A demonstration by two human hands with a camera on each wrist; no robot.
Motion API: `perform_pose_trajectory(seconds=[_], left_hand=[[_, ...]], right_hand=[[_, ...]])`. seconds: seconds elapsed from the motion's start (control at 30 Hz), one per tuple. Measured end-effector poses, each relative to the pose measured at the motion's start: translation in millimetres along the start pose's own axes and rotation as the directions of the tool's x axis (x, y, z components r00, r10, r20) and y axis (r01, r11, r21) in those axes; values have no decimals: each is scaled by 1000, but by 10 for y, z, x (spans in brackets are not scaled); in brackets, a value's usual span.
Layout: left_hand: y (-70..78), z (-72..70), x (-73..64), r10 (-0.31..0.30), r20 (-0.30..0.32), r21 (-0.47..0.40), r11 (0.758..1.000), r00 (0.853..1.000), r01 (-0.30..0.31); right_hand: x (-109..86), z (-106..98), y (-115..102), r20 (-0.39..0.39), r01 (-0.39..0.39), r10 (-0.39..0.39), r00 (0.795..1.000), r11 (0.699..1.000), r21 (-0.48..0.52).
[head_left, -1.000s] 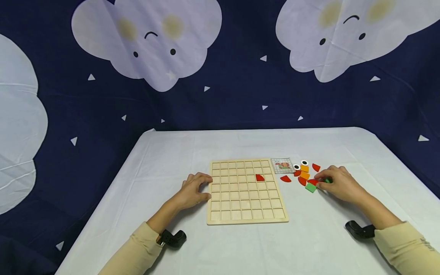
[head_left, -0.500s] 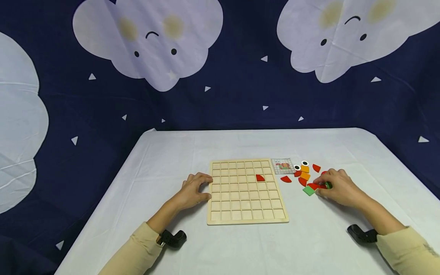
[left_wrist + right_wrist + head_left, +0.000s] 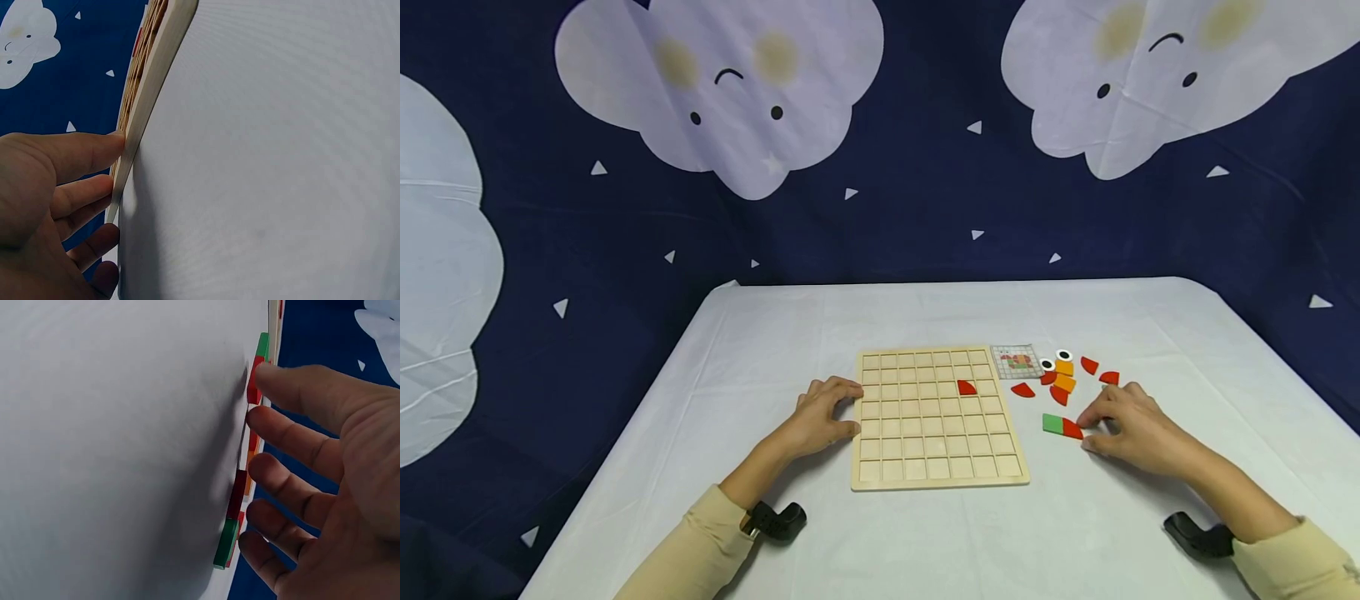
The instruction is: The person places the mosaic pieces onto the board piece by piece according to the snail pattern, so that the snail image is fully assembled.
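My left hand spreads thumb and fingertips against the left edge of a wooden grid board; the left wrist view shows the thumb at the board's frame. One red quarter-round tile sits in a cell right of the board's middle. My right hand has thumb and index fingertips at the right end of another red quarter-round tile, which adjoins a green tile. Under the right fingers, the right wrist view shows a dark red tile and a second green tile, hidden from above.
Past the right hand lie loose red tiles, orange tiles and two eye-patterned discs. A small picture card lies beside the board's upper right corner. Everything stands on a white-covered table before a dark cloud-patterned curtain.
The right hand has drawn the green tile and red tile toward the person and slightly left, apart from the pile. A red tile behind the hand is now uncovered. The left hand stays put.
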State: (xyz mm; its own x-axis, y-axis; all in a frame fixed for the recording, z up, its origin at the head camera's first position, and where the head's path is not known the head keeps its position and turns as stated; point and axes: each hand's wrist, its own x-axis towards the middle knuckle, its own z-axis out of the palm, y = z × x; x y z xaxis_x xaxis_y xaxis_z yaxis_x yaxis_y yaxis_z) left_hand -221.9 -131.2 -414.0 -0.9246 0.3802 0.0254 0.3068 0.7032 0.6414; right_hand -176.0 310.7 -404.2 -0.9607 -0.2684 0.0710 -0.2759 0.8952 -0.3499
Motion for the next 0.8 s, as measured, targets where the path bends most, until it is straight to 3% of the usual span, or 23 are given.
perform_pose_trajectory(seconds=[0.33,0.8], left_hand=[[-4,4,2,-5,2,3,1000,1000,5],[-7,4,8,-5,-3,-3,1000,1000,5]], right_hand=[[61,4,24,-14,23,-24,1000,999,-36],[160,87,-133,-1,92,-92,996,994,-54]])
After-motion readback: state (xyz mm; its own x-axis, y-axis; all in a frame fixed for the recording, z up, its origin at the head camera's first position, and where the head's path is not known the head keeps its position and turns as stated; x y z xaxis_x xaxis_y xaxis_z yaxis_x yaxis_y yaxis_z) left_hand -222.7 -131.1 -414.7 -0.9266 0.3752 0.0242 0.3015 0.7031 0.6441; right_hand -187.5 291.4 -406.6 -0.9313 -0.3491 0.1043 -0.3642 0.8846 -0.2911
